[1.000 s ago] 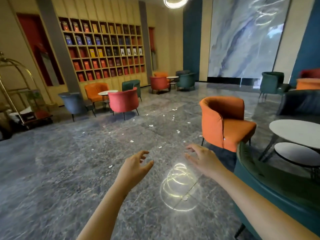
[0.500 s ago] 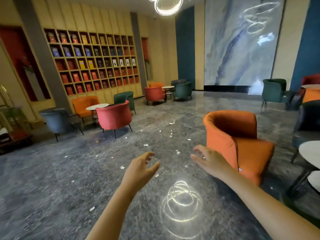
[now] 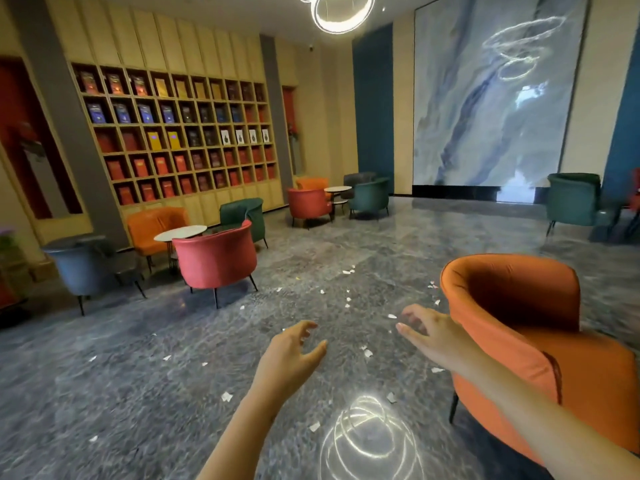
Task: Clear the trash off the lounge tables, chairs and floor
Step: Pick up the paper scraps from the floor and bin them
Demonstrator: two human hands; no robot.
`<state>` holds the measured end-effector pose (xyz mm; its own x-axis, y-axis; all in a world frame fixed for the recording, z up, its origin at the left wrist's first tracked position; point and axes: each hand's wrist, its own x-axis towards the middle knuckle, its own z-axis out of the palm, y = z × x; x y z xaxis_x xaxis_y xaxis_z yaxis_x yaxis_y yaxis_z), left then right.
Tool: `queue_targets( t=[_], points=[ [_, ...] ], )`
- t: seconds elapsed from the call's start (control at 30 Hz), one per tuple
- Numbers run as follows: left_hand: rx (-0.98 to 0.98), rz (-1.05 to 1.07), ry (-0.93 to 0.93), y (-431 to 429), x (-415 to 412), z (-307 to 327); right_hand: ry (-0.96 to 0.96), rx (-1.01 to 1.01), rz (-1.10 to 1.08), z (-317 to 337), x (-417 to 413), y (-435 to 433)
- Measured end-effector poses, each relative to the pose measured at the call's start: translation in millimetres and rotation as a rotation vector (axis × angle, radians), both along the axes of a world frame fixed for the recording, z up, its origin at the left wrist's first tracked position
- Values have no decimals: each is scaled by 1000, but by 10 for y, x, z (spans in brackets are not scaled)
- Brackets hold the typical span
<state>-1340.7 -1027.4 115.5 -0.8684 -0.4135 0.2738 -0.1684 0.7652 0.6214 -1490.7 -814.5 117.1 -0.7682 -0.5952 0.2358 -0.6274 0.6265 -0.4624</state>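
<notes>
Ahead, our left hand (image 3: 291, 355) and right hand (image 3: 433, 336) hover with fingers loosely spread, holding nothing. Torn white paper scraps (image 3: 227, 396) dot the glossy veined floor (image 3: 138, 393) left of and beyond the rounded orange armchair (image 3: 512, 306), itself cut off rightward.

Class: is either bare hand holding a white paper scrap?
No, the left hand and right hand are both empty, fingers spread, above white paper scraps on the grey marbled floor.
</notes>
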Motion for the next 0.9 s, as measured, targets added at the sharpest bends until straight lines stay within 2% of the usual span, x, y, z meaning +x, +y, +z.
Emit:
queue_targets(
  t=[0.3, 0.67, 0.9],
  points=[
    [-14, -79, -16, -1382, -2404, 230, -51, 12, -124, 132, -2186, -1236],
    [-3, -157, -59, -2610, -5192, -137, -84, 2, -174, -189, -4830, -2437],
    [-51, -158, -112, -3483, -7197, 63, -88, -19, -228, -31, -6830, -3254]
  ],
)
